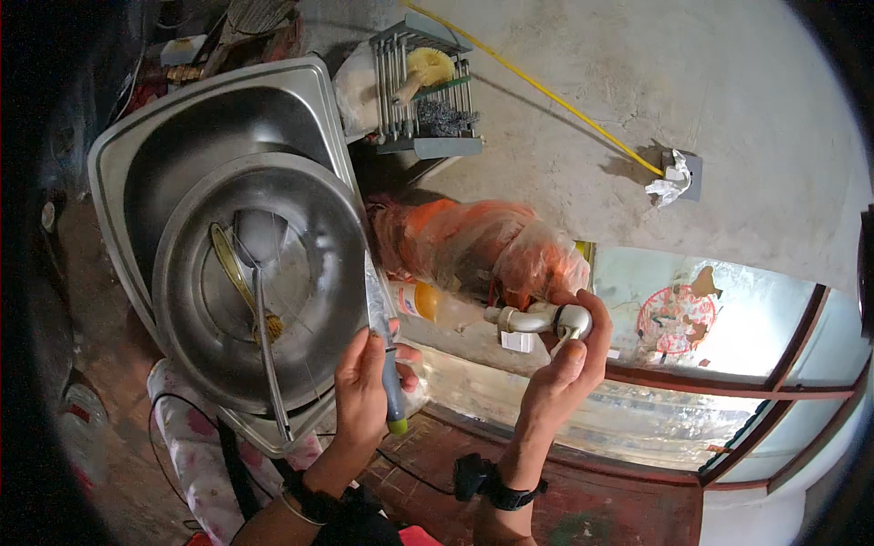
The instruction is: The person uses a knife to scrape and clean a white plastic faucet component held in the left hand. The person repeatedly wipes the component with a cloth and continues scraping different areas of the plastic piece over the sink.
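My left hand (362, 387) is closed round the grey, green-tipped handle (391, 387) of a knife. The blade (374, 296) points away from me, beside the right rim of a large metal basin (187, 241). To the right, my right hand (578, 350) curls its fingers and thumb about the end of a white plastic tap (533, 320). Inside the basin lie a long-handled metal ladle (264, 314) and a brush with a yellowish handle (232, 273). The basin rests tilted over a steel sink (205, 84).
A metal rack (396, 91) holding a round brush (430, 65) and a scourer (442, 118) hangs beyond the sink. Behind the tap sit orange bags in clear plastic (473, 238) and a bottle of yellow liquid (421, 300). A red-framed window (674, 378) is at right.
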{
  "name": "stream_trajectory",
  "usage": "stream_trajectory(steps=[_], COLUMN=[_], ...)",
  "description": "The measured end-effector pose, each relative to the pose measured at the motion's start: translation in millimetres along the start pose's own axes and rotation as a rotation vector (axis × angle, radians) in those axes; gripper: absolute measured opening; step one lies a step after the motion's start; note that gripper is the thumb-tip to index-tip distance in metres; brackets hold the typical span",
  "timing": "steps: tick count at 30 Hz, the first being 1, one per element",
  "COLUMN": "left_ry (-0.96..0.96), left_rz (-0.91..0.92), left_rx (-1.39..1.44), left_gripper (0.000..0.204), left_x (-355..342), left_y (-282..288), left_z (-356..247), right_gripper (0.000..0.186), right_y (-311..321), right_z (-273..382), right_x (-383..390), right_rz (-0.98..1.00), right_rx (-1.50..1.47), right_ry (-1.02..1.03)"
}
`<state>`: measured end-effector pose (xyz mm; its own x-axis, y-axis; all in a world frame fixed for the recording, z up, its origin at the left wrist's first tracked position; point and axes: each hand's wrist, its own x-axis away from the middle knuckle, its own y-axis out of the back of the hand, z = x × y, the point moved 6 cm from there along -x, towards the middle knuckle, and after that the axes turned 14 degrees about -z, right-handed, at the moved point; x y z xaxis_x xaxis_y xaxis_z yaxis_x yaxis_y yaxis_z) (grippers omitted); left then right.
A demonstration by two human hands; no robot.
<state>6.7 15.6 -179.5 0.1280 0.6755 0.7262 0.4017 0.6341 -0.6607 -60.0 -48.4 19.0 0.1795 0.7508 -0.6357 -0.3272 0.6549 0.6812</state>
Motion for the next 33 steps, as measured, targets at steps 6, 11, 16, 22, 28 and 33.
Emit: stream_trajectory(steps=[6, 11, 16, 22, 28, 33], left_ry=[0.115, 0.163, 0.191, 0.235, 0.298, 0.330], left_rz=[0.069, 0.119, 0.186, 0.273, 0.254, 0.220], left_rx=[0.032, 0.070, -0.036, 0.028, 0.027, 0.050], left_gripper=[0.040, 0.036, 0.032, 0.031, 0.032, 0.031], left_x=[1.9, 1.5, 7.4, 15.0, 17.3, 15.1], left_y=[-8.2, -5.9, -18.3, -31.3, -33.5, -35.3], left_z=[-3.4, 6.6, 16.7, 29.2, 34.5, 30.7], right_gripper=[0.081, 0.083, 0.077, 0.072, 0.069, 0.067], right_y=[4.4, 17.1, 26.2, 31.4, 33.7, 33.4], right_z=[-1.3, -8.6, -7.1, -3.9, -2.5, -1.7], right_x=[6.6, 16.3, 25.1, 12.7, 8.8, 5.7], right_rz=[-0.008, -0.126, -0.061, -0.014, 0.046, 0.137], right_rx=[-0.029, -0.155, -0.191, -0.054, -0.007, 0.014], right_ry=[-0.042, -0.125, -0.144, -0.002, 0.145, 0.220])
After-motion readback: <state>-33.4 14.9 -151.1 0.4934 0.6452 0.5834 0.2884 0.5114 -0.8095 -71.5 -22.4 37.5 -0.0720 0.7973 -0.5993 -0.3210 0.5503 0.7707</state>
